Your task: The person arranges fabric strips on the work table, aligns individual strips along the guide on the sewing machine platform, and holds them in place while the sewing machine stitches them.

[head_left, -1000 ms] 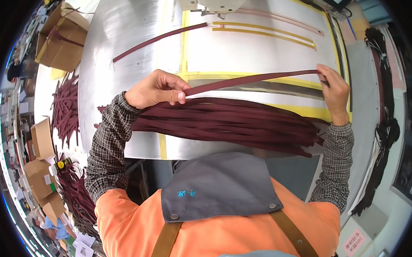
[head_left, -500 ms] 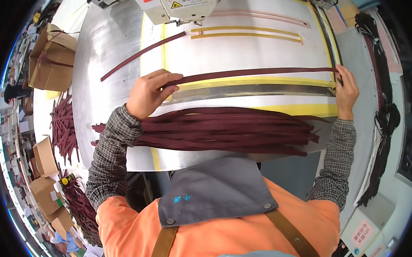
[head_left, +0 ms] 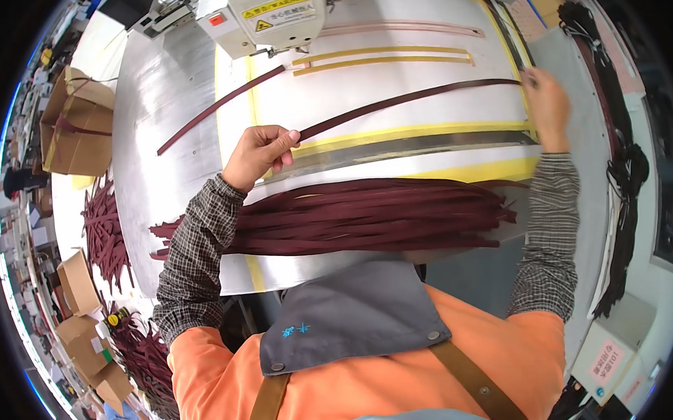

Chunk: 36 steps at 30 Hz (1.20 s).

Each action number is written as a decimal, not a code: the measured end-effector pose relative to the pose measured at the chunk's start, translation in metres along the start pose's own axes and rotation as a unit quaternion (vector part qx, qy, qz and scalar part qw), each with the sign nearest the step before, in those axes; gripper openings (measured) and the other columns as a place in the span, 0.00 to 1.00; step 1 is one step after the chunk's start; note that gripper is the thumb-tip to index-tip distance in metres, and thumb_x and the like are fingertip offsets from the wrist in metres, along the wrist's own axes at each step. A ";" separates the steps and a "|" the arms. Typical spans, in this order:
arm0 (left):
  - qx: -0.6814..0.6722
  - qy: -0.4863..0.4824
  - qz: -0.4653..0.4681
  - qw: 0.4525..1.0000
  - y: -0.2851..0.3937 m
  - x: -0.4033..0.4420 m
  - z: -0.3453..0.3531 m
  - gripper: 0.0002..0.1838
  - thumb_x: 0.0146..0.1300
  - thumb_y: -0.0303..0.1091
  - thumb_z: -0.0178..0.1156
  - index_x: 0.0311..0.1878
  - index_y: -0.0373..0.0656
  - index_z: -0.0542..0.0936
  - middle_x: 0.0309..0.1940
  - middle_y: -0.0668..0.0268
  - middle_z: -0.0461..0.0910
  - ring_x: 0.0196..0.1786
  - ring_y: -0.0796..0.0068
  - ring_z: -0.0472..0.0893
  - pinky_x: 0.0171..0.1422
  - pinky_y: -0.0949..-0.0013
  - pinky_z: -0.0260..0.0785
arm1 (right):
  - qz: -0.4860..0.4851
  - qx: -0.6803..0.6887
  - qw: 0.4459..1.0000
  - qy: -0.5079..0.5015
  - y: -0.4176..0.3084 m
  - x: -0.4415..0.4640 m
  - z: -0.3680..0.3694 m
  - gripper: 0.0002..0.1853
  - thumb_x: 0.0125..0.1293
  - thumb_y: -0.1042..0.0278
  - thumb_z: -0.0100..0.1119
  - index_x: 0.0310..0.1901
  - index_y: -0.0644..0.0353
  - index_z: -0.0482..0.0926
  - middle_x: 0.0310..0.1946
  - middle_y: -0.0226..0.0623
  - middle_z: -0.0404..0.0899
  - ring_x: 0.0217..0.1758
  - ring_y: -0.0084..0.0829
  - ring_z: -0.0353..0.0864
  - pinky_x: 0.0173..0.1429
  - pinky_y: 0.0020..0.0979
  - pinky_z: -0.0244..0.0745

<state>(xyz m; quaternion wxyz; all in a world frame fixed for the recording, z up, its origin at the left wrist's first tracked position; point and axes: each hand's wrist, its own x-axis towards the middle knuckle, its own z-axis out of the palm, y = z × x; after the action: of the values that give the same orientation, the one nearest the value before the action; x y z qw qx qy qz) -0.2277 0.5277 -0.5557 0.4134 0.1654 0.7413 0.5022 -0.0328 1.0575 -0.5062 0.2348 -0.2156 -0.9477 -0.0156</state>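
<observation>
A long maroon strap is stretched between my two hands above the white work surface. My left hand pinches its near-left end between thumb and fingers. At the far-right end, my right hand is closed on the strap, its fingers smeared by motion. A small dark thing shows at those fingertips, too blurred to name. Below the held strap lies a thick bundle of similar maroon straps, close to my body. Another single maroon strap lies slanted at the left, its upper end under the machine head.
A white machine head with a warning label overhangs the table's back left. Beyond the held strap is a narrow yellow outline. Cardboard boxes and more maroon straps are on the left. Dark cords hang at the right.
My right hand has moved up and slightly left with its strap end, so the strap now slopes more steeply. My left hand has turned and its fingers have curled in. The view has shifted slightly.
</observation>
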 end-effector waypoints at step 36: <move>-0.088 0.055 0.184 0.977 -0.011 0.001 0.040 0.07 0.77 0.28 0.73 0.52 0.37 0.88 0.42 0.73 0.88 0.43 0.87 0.81 0.49 0.77 0.75 | -0.215 0.496 0.833 -0.121 -0.286 -0.075 0.038 0.06 0.70 0.66 0.74 0.43 0.57 0.89 0.36 0.39 0.90 0.37 0.45 0.90 0.40 0.42 0.83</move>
<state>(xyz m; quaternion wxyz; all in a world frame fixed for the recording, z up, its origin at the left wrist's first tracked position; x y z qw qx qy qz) -0.1956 0.5479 -0.5722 0.2850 0.2341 0.6729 0.6412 -0.1089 0.7730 -0.5539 0.1843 0.1384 -0.8718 0.4323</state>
